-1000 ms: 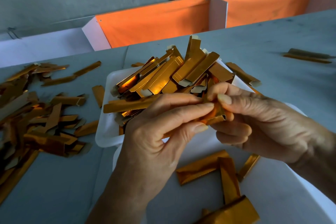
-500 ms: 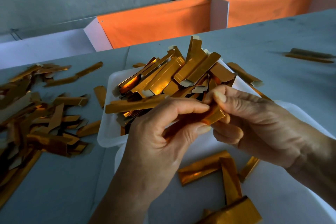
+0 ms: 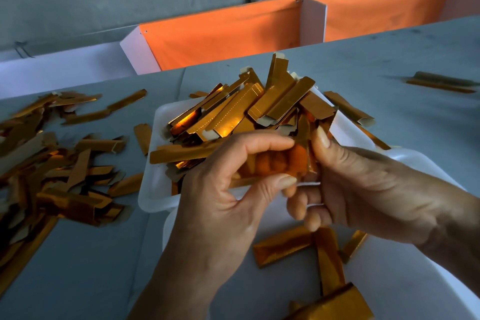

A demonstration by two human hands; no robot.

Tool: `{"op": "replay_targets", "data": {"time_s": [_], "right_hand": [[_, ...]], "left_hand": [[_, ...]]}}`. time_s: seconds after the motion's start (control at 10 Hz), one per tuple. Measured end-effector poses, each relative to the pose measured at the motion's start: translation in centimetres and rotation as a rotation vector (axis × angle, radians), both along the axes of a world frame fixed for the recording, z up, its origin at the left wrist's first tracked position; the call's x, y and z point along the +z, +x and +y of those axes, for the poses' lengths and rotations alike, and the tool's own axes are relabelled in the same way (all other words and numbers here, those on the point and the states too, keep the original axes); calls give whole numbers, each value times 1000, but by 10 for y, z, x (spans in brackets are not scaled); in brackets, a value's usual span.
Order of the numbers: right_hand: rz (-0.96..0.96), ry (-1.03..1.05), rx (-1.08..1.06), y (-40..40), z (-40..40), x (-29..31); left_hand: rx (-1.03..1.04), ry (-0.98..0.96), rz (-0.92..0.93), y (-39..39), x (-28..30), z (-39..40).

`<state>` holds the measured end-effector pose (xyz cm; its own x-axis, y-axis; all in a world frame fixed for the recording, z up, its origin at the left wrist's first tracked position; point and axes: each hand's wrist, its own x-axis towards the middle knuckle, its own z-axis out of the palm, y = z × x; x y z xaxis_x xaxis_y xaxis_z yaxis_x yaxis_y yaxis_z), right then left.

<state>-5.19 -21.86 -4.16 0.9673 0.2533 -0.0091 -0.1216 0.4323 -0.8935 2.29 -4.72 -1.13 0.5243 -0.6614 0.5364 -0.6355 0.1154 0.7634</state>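
Observation:
Both hands hold one gold foil card piece (image 3: 293,163) in front of me, above the near edge of a white tray. My left hand (image 3: 220,205) pinches its left part between thumb and forefinger. My right hand (image 3: 363,189) pinches its right end, thumb on top. The shiny inner face of the gold piece mirrors my fingers in orange. Behind the hands, the white tray (image 3: 155,189) is heaped with flat gold card blanks (image 3: 249,109). A second white tray (image 3: 405,280) near me holds a few folded gold pieces (image 3: 283,245).
A loose spread of gold blanks (image 3: 59,166) covers the grey table (image 3: 78,267) on the left. One more gold strip (image 3: 441,82) lies far right. Orange cloth bins with white dividers (image 3: 223,34) run along the table's far edge, below a grey wall.
The gold piece has been opened up between my hands, its shiny inner face now turned toward me. Both hands rose slightly and my right thumb moved onto its upper right edge.

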Motion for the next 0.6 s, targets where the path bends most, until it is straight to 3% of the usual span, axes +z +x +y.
{"op": "replay_targets", "data": {"time_s": [0.2, 0.3, 0.4, 0.5, 0.6], "right_hand": [[48, -160, -196, -1, -8, 20], [33, -211, -178, -4, -5, 28], [-9, -513, -306, -5, 8, 28], [-28, -951, -458, -1, 27, 28], [-49, -1119, -525, -4, 32, 31]], "left_hand": [[-30, 44, -135, -4, -1, -3], [-16, -46, 41, -2, -3, -2], [48, -111, 325, -1, -4, -5], [66, -16, 343, 0, -8, -10], [105, 29, 267, 2, -11, -9]]}}
